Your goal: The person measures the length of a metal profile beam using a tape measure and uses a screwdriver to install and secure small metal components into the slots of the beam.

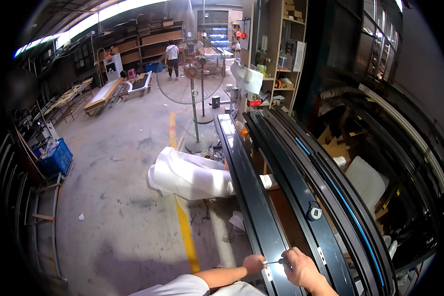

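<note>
My right hand [301, 269] is closed around the dark handle of what looks like a screwdriver [276, 262]. Its thin shaft points left, toward my left hand [254, 264]. The left fingers are pinched at the shaft's tip, and whatever small thing they hold is hidden. Both hands are over the near end of a long dark grey metal profile [261, 217]. A small white metal plate [267, 274] sits on that profile just below my left fingers. On the neighbouring dark profile [301, 202] is a similar white plate [322, 255], with a round tape measure [314, 213] farther along.
More long profiles [350, 207], one with a blue strip, lie to the right. A white wrapped roll [187, 172] is on the floor to the left. Beyond stand pedestal fans [192, 74], shelving [286, 59] and another person [172, 56]. A blue crate [56, 157] is far left.
</note>
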The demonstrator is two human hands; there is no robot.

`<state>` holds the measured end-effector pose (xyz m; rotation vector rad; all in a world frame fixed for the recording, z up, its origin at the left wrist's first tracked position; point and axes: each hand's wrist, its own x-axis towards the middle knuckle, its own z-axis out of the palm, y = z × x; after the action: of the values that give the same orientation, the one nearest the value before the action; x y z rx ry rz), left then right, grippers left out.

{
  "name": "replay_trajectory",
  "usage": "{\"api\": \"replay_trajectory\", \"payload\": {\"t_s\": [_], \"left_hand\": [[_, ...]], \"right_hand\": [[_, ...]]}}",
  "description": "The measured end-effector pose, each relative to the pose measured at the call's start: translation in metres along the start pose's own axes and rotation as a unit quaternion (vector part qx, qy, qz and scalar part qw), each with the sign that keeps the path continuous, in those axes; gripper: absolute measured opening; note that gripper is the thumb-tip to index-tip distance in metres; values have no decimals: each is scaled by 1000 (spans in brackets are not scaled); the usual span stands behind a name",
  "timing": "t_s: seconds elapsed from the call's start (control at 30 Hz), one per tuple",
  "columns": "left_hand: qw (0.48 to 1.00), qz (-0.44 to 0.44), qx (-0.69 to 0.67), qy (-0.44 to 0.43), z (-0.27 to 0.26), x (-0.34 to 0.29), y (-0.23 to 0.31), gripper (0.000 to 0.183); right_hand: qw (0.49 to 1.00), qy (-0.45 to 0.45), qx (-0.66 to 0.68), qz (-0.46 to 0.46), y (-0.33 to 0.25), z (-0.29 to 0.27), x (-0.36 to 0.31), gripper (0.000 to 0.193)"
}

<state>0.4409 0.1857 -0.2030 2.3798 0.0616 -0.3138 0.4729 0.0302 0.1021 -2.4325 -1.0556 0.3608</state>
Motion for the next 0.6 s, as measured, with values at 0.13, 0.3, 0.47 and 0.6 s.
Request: {"api": "replay_trajectory", "payload": {"t_s": [0.13, 0.3, 0.47, 0.6], "left_hand": [[999, -30, -24, -28, -9, -3, 6, 31], [996, -46, -70, -24, -7, -4, 6, 29], [999, -12, -45, 15, 12, -1, -7, 30], [997, -32, -67, -26, -3, 0, 9, 31]], "right_hand": [[980, -40, -139, 139, -10, 0, 7, 39], [997, 9, -61, 36, 2, -2, 4, 39], [980, -59, -163, 95, -5, -4, 13, 44], [993, 23, -107, -36, 21, 4, 7, 52]]}}
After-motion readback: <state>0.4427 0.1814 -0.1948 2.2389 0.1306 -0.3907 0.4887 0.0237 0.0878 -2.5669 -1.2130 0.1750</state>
